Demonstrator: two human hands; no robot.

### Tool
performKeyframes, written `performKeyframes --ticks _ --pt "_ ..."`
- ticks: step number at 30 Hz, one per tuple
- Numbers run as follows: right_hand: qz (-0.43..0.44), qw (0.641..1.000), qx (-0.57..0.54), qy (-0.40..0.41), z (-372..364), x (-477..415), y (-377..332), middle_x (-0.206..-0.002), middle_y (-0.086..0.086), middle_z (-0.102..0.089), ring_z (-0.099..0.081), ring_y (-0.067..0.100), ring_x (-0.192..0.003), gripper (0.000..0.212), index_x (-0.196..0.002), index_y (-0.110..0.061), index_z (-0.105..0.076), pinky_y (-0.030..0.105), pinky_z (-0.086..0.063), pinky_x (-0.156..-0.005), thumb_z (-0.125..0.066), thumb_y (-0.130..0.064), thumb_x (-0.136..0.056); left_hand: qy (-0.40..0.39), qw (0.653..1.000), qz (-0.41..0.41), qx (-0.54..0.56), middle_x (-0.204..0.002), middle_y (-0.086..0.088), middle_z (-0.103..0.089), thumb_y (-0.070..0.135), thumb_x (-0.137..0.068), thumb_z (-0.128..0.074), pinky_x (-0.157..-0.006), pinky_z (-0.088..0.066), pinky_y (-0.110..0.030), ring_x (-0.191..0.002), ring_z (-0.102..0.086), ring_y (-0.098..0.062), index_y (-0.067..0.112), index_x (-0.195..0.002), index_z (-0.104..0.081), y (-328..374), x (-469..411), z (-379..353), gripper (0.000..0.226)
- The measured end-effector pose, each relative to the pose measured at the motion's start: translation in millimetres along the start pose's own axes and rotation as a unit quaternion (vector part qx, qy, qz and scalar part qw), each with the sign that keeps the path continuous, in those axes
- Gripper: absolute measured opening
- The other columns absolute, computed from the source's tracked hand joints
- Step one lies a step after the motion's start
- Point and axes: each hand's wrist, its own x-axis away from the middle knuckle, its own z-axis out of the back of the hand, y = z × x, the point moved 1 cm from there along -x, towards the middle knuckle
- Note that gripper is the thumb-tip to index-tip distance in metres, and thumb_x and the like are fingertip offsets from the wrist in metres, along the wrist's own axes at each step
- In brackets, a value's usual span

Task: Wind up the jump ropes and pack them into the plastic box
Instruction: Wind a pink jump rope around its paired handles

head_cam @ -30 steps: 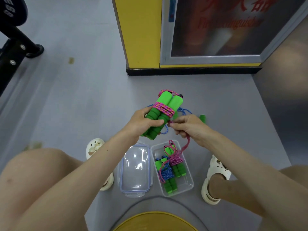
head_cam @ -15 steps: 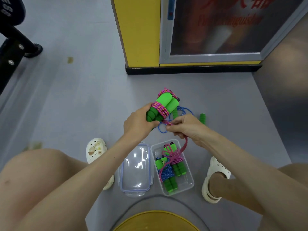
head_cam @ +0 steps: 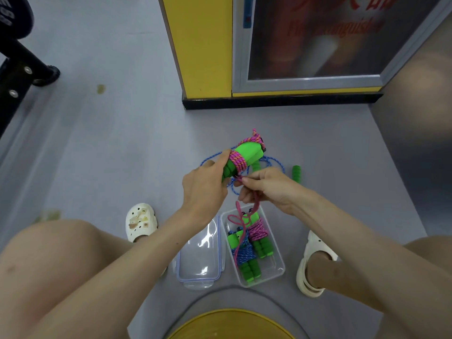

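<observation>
Jump rope (head_cam: 245,154) in mid-air above the grey floor (head_cam: 122,143), in front of the seated person's knees: two green foam handles, cylindrical and ribbed toward their lower ends, lie side by side and are bound by tight coils of pink-and-orange braided cord. The left hand (head_cam: 205,189) grips the ribbed ends, fingers curled round both handles. The right hand (head_cam: 269,189) pinches the cord between thumb and fingertips just under the coils, and the slack tail (head_cam: 236,217) hangs from it in a loose loop over the plastic box (head_cam: 277,269). This box, clear, rectangular and round-cornered, stands open on the floor between the person's feet. It holds two wound ropes lying lengthwise: a blue-wound bundle (head_cam: 244,255) nearer the left wall and a pink-wound bundle (head_cam: 258,232) beside it, each with paired green foam handles. The lid (head_cam: 200,255), clear with a bluish rim and glossy highlights, lies flat just left of the box, touching or nearly touching it. Beyond the hands, a blue rope (head_cam: 275,162) of thin speckled cord sprawls unwound on the floor, one green handle (head_cam: 296,172) lying to the right of the right hand. White perforated clogs (head_cam: 140,222) flank the box and lid. A yellow pillar (head_cam: 203,45) with a black base strip rises at the far edge of the floor.
</observation>
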Motion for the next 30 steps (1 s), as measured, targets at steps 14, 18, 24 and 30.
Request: performKeyframes --ticks 14,18,24,30 --pt "0.034 0.999 -0.036 0.0 -5.5 -3.2 -2.4 -0.062 0.007 -0.054 -0.027 0.004 -0.036 0.024 -0.084 -0.004 -0.058 0.016 -0.02 -0.039 -0.048 -0.02 -0.098 0.07 0.991 -0.085 0.07 -0.104 -0.006 -0.065 -0.001 -0.068 -0.073 -0.053 -0.034 -0.026 -0.083 -0.061 -0.027 0.02 -0.141 -0.045 5.2 9.3 -8.9 0.081" --pt "0.036 0.995 -0.061 0.064 -1.6 -4.4 -2.3 -0.052 0.004 -0.05 -0.023 0.007 -0.035 0.044 -0.069 -0.011 -0.052 0.019 -0.017 -0.039 -0.054 -0.049 -0.089 0.01 0.983 -0.084 0.162 -0.128 -0.006 -0.053 0.011 -0.078 -0.068 -0.074 -0.044 -0.032 -0.112 -0.05 -0.026 0.026 -0.147 -0.034 10.7 9.3 -10.7 0.078" --pt "0.037 0.992 -0.088 0.078 10.5 -9.5 2.2 -0.05 0.005 -0.047 -0.02 0.006 -0.034 0.045 -0.064 -0.009 -0.051 0.018 -0.014 -0.038 -0.051 -0.043 -0.094 -0.121 0.889 0.038 0.441 -0.113 0.003 -0.054 0.026 -0.084 -0.068 -0.085 -0.047 -0.027 -0.105 -0.055 -0.015 0.03 -0.147 -0.029 11.1 -5.8 2.6 0.074" --pt "0.046 0.993 -0.107 -0.032 7.3 -6.5 5.4 -0.054 0.003 -0.053 -0.025 0.004 -0.035 0.041 -0.074 -0.007 -0.054 0.016 -0.019 -0.039 -0.046 -0.042 -0.093 -0.249 0.793 0.2 0.518 -0.112 -0.005 -0.063 0.03 -0.083 -0.071 -0.073 -0.05 -0.026 -0.09 -0.063 -0.014 0.02 -0.132 -0.05 -8.3 -15.1 18.7 0.054"
